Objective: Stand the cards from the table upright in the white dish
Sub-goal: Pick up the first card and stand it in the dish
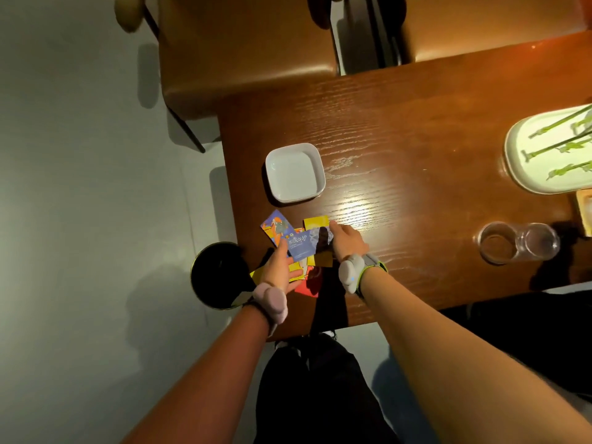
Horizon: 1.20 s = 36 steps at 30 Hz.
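Observation:
A square white dish (315,158) with nothing in it sits on the wooden table (416,129), just beyond a loose pile of cards. The pile holds a blue illustrated card (276,228), yellow cards (316,223) and a red card (309,288). A blue-grey card (306,244) is raised between both hands. My left hand (280,269) pinches its left end, thumb on top. My right hand (347,240) grips its right end, fingers curled over the edge. Both hands hover over the pile near the table's left front corner.
A black round bin (217,274) stands on the floor left of the table corner. A clear glass (519,242) lies on its side at the right. A white oval tray (525,174) with green stems sits at the far right. Brown chairs (243,59) stand behind the table.

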Motion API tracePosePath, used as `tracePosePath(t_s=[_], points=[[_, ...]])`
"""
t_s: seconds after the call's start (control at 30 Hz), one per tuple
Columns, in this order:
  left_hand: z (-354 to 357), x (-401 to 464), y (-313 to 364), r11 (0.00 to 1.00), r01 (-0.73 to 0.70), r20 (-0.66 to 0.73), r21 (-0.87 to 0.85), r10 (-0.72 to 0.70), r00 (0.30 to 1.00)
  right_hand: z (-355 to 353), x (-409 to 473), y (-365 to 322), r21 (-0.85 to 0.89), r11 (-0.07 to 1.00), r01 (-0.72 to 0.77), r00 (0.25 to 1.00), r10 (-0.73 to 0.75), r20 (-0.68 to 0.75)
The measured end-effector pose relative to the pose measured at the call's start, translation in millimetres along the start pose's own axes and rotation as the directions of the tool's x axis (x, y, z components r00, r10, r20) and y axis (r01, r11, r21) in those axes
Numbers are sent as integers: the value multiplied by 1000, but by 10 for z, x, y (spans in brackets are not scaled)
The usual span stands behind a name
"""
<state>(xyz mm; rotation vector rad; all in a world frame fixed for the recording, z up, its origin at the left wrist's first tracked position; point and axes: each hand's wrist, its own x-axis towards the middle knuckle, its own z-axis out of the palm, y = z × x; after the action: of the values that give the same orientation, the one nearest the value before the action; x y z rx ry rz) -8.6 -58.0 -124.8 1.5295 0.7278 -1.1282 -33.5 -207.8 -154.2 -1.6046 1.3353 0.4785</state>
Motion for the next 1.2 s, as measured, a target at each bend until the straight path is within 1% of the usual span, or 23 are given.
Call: tracePosePath(t_s=[0.07, 0.13, 0.2, 0.23, 0.3, 0.37, 0.47, 0.5, 0.6, 0.63, 0.73, 0.8, 0.9, 0.97, 1.03, 1.2], points=[[3, 34, 10, 1000, -7, -9, 26, 7, 1000, 29, -21, 44, -8, 1000, 21, 1000, -21, 19], [4, 36, 34, 998, -42, -53, 43, 44, 998, 19, -53, 72, 10, 998, 66, 998, -66, 13], [-23, 35, 29, 972, -146, -153, 183, 175, 973, -28, -130, 54, 48, 991, 129, 992, -129, -6], [-54, 35, 16, 943, -204, -204, 261, 260, 944, -40, -151, 52, 58, 986, 158, 987, -158, -7], [-109, 41, -11, 882, -296, -242, 368, 398, 885, -75, -169, 42, 60, 977, 204, 979, -204, -14], [-138, -8, 29, 826, -359, -236, 434, 489, 839, -117, -185, -3, 85, 966, 244, 970, -240, -49], [-165, -96, 240, 785, -418, -207, 458, 551, 808, -224, -209, -138, 176, 938, 298, 954, -286, -89], [-188, -70, 283, 770, -437, -188, 464, 568, 801, -254, -206, -164, 183, 931, 317, 948, -304, -94], [-252, -39, 565, 693, -512, -129, 508, 648, 750, -359, -210, -400, 182, 910, 373, 927, -359, -105], [-251, -13, 708, 677, -522, -123, 519, 663, 739, -395, -169, -510, 169, 906, 387, 921, -373, -112], [-226, -9, 1105, 698, -535, -136, 476, 659, 740, -452, -49, -794, 104, 875, 473, 879, -462, -115], [-236, 75, 1371, 655, -527, -139, 542, 688, 712, -485, 59, -1039, 39, 830, 557, 827, -549, -119], [-305, 270, 1679, 556, -518, -112, 650, 744, 659, -518, 231, -1393, -89, 756, 649, 749, -655, -99], [-290, 325, 1756, 487, -529, -54, 695, 769, 636, -578, 336, -1500, -182, 735, 653, 736, -673, -74], [-281, 474, 1789, 416, -547, -9, 727, 801, 599, -522, 564, -1525, -249, 715, 653, 727, -684, -60], [-265, 682, 1858, 355, -546, 4, 759, 835, 550, -523, 725, -1544, -373, 659, 653, 724, -687, 53]])
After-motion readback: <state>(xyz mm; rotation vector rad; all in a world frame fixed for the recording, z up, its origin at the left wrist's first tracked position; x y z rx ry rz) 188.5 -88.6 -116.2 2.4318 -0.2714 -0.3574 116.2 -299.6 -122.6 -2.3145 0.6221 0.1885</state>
